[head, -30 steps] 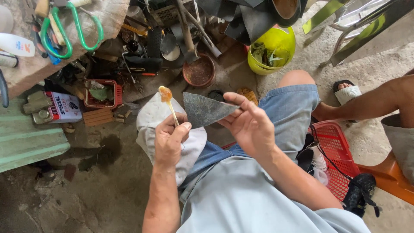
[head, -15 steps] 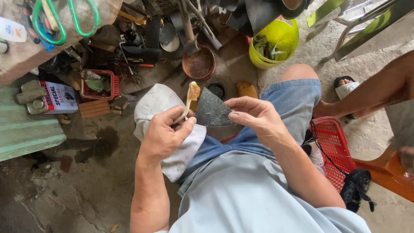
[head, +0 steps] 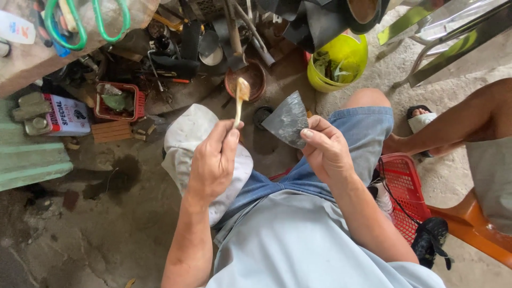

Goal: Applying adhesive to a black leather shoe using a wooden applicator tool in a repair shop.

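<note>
My left hand [head: 213,160] grips a thin stick [head: 238,109] whose flat tip carries a tan-yellow blob, held upright over a white cloth [head: 194,144] draped on my left knee. My right hand [head: 325,149] pinches a grey, fan-shaped piece of rubber sheet [head: 288,120] by its lower edge, just right of the stick. The stick's tip stands a little left of and above the rubber piece, not touching it. I am seated, in blue shorts and a light blue shirt.
On the concrete floor ahead lie a brown bowl [head: 256,74], a yellow bucket [head: 338,66], a small red basket [head: 117,101], a tin and scattered tools. A red basket [head: 402,192] sits at my right. Another person's leg [head: 458,125] reaches in from the right.
My left hand has lifted the stick's tip off the rubber piece and moved it up and left. The right hand has turned the rubber piece more upright.
</note>
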